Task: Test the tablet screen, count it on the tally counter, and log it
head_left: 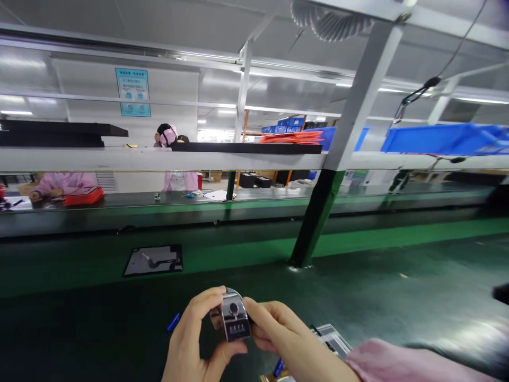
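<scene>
A small shiny silver device (235,314) with a rounded top, a dark round spot and a row of small light marks on a black panel is held up in the lower middle of the head view. My left hand (194,339) grips it from the left, index finger at its top edge and thumb under its bottom edge. From the right, my right hand (274,326) pinches its side between thumb and bent fingers. Those bent fingers are partly hidden. Just left of my left hand, a blue pen-like piece (173,322) lies on the dark green table (79,339).
Beyond my hands lies a black-edged flat panel (153,260) with a thin tool on it. A grey post (318,223) rises from the table. A silver-and-black item (332,339) sits partly behind my right forearm. Pink-sleeved people (66,183) work across the bench, near red sheets (84,196).
</scene>
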Motion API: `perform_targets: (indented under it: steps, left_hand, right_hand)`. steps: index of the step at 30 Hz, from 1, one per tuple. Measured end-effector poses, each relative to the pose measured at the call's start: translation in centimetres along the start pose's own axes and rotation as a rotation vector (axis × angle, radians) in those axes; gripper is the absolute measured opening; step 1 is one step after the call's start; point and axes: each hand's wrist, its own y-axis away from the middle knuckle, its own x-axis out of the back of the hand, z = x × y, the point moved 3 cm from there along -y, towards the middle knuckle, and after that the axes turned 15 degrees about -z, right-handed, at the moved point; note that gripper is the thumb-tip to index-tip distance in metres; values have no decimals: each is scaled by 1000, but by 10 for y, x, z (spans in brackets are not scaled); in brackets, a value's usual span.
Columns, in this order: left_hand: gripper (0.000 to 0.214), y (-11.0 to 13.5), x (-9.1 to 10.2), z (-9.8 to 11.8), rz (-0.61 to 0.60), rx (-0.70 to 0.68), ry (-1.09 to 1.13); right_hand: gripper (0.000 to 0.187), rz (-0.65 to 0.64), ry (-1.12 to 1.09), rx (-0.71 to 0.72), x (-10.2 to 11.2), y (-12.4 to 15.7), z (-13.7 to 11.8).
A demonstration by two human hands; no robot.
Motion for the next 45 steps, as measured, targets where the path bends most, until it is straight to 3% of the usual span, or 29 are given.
perform_targets:
  steps: [7, 14, 26, 32, 37, 41, 45]
  left_hand:
    - [38, -6, 3, 0, -30, -86, -126]
    - [39, -7, 4, -3, -37, -92, -121]
    - [42, -5, 3, -12, -18, -265, -230]
    - [52, 0, 0, -18, 13, -367, -316]
    - [41, -4, -4, -24, -21, -241, -321]
    - [42, -7, -9, -30, -56, -140, -279]
    - [48, -9, -15, -30, -195, 72, -223]
  right_hand:
    - [43, 31, -52, -183, 4, -6, -2]
    - [36, 30, -158, -219, -3, 5, -17]
    - [37, -55, -286, -223, -5, 4, -18]
    - [35, -22, -286, -266, -6, 7, -18]
    - [38, -70, -231, -261, 1, -1, -13]
    - [42, -182, -10, -234, 11, -15, 2]
    - [42, -152, 378, 98, 26, -28, 14]
